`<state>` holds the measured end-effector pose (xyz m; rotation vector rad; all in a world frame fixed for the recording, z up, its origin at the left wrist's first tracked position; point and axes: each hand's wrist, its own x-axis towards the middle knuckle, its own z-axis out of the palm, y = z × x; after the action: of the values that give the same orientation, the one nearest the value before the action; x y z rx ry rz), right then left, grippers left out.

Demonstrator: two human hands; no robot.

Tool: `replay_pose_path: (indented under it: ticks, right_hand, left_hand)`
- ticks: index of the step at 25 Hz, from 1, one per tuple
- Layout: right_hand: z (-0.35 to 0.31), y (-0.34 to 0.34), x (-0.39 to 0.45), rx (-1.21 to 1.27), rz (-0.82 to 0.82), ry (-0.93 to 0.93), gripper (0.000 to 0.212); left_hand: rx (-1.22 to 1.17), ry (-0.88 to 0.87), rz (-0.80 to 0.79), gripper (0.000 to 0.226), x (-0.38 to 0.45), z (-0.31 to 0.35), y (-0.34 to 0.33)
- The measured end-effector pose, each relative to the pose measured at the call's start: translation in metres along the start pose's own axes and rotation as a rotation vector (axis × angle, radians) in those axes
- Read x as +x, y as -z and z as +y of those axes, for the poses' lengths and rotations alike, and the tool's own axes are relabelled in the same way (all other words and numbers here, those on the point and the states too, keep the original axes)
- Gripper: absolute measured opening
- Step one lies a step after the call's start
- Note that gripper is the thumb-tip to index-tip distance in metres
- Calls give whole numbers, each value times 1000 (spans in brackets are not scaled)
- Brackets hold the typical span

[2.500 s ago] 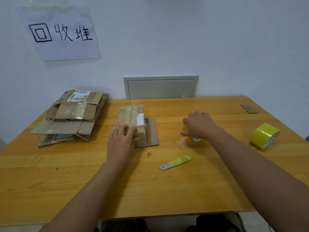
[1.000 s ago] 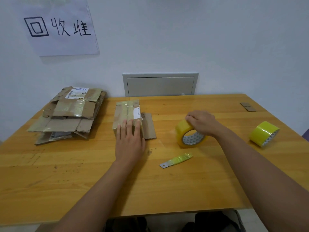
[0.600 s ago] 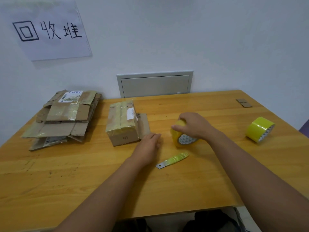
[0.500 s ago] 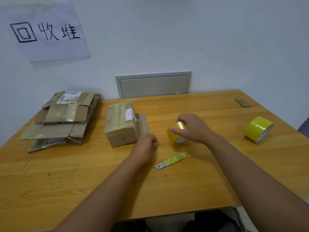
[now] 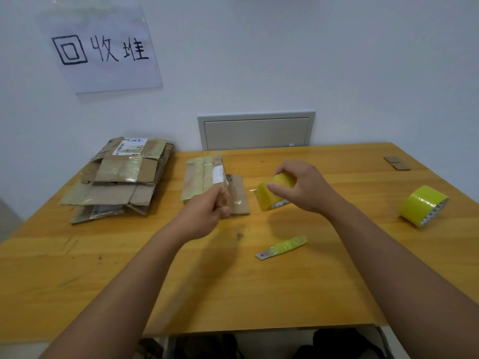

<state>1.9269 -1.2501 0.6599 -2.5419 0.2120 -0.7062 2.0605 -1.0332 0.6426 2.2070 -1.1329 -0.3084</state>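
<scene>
Near the front edge of the table (image 5: 233,301) our two forearms reached out over the wood. Just beyond them, toward the middle, the tape-wrapped blade (image 5: 283,246) lay untouched where it had been all along. Further in, our left hand (image 5: 206,215) had come off the small box (image 5: 203,177), which it had been pressing flat moments before, and had swung right toward the tape. Its fingers were curled tight, but we could not tell whether they pinched the clear free end or nothing at all. Our right hand (image 5: 304,189) gripped the yellow tape roll (image 5: 269,195) from above. The roll, earlier resting on the table, was now lifted off it and tilted toward the left hand. We judged that holding the box down was over and that drawing out a strip to seal it was beginning. The box sat unheld behind the left hand, midway toward the back edge. At the back left corner lay the flattened cardboard pile (image 5: 119,177), by the right edge lay a second tape roll (image 5: 422,206), and cardboard scraps (image 5: 396,163) sat in the far right corner.
</scene>
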Motion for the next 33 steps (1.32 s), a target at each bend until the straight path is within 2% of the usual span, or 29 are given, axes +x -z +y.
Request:
replay_pose_path:
  ticks: [4,8,12,14,18,21,25,28,33]
  right_hand:
    - [-21,-18,17,33,-26,20,25]
    - [-45,-23,38,34,-143,-4,43]
    - [-66,-17,63,-1,-242,-12,57]
    - [-73,-16,75,5,-257,-23,59]
    - [-68,-28,83,80,-295,-87,54]
    - [-53,-35,77,143,-272,-95,52]
    - [-38,-37,67,305,-296,-91,64]
    - [-36,-34,68,233,-248,-125,62]
    - [-33,-28,69,95,-260,-130,57]
  left_hand:
    - [-277,157,82,7,-14,-21,26]
    - [-549,226,194,10,-15,-37,43]
    - [-727,270,302,10,-4,-45,60]
    - [-810,306,310,5,3,-48,67]
    - [-978,424,260,10,14,-54,60]
    - [-962,448,227,15,17,-57,44]
    - [-899,442,250,17,20,-61,38]
    - [-877,432,256,14,20,-62,40]
    - [-771,430,294,7,15,-68,38]
